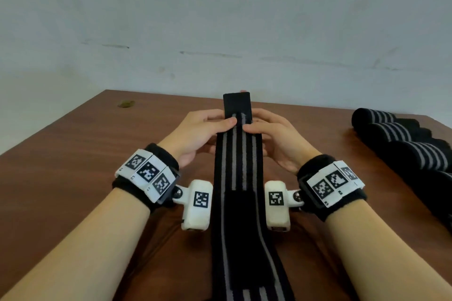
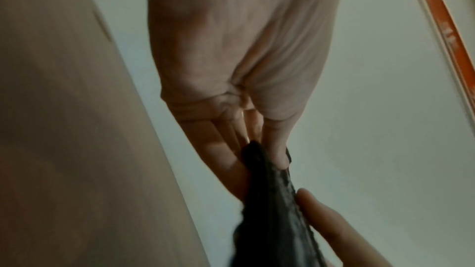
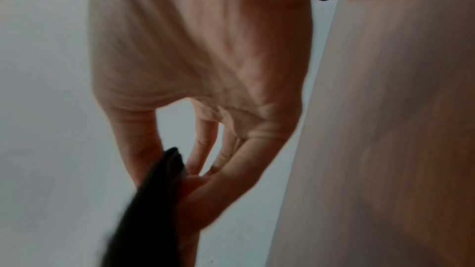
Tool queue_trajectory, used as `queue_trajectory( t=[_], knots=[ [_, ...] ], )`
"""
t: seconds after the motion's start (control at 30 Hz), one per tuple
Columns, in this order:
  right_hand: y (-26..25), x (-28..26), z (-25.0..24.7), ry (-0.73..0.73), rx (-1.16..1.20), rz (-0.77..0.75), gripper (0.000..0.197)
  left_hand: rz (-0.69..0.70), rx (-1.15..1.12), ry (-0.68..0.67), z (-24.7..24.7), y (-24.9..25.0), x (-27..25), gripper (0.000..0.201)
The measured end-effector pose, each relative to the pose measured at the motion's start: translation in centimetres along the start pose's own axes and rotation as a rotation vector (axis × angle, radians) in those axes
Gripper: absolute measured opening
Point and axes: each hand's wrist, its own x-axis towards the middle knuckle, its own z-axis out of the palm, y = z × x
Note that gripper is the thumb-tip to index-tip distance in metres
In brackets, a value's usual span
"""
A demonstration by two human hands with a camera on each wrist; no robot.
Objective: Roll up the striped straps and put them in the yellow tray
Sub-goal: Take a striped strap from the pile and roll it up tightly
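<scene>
A long black strap (image 1: pixel 238 178) with grey stripes runs from the bottom of the head view up to my two hands, held above the brown table (image 1: pixel 73 166). My left hand (image 1: pixel 208 127) pinches its left edge near the far end, thumb on top. My right hand (image 1: pixel 269 132) pinches the right edge the same way. The plain black tip of the strap sticks up past my thumbs. In the left wrist view the strap (image 2: pixel 270 200) sits between thumb and fingers; in the right wrist view the strap (image 3: pixel 154 190) does too. No yellow tray is in view.
Several rolled black striped straps (image 1: pixel 411 144) lie in a row along the table's right side. A small stain (image 1: pixel 126 104) marks the far left of the table. A pale wall (image 1: pixel 220 19) stands behind the table's far edge.
</scene>
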Motion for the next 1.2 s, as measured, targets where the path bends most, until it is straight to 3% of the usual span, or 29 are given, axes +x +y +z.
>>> queue_trajectory(
  t=[0.6,0.87,0.93,1.1,1.2],
  knots=[
    [1.2,-0.8,-0.3,-0.006,-0.004,-0.108,0.043,-0.023,-0.063,-0.055,0.0,-0.7,-0.7,0.024],
    [1.5,-1.1,-0.2,0.060,-0.067,-0.151,0.038,-0.177,-0.133,-0.144,-0.5,-0.8,-0.6,0.073],
    [1.4,-1.2,0.0,0.065,-0.095,-0.149,0.037,-0.201,-0.068,-0.181,-0.3,-0.8,-0.8,0.077],
    [1.2,-1.5,0.2,0.072,-0.122,-0.130,0.036,-0.203,-0.088,-0.203,0.0,-0.3,-1.2,0.066],
    [1.1,-1.5,0.2,0.086,-0.131,-0.120,0.036,-0.207,-0.146,-0.202,0.2,-0.3,-1.2,0.082]
  ],
)
